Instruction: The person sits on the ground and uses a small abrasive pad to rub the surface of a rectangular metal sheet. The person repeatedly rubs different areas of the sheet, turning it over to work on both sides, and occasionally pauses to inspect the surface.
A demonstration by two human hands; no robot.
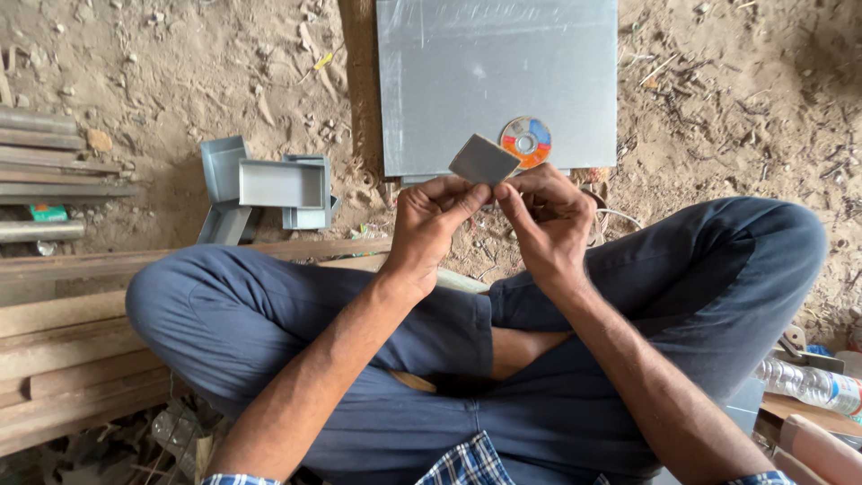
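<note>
- Grey metal plate (484, 160), small and square, sits pinched between both your hands above your crossed legs (449, 332).
- Your left hand (431, 224) has its grip closed on the plate's lower edge, thumb and forefinger meeting at its 7 o'clock corner.
- Your right hand (543, 220) grips the same edge at 5 o'clock, fingers curled tight.
- Just past the plate, at 1 o'clock, a cutting disc (525, 141) lies on a large grey sheet (467, 72) on the dirt ground (224, 63).
- At 9 o'clock, folded grey metal trays (269, 189) rest near wooden planks (63, 341).
</note>
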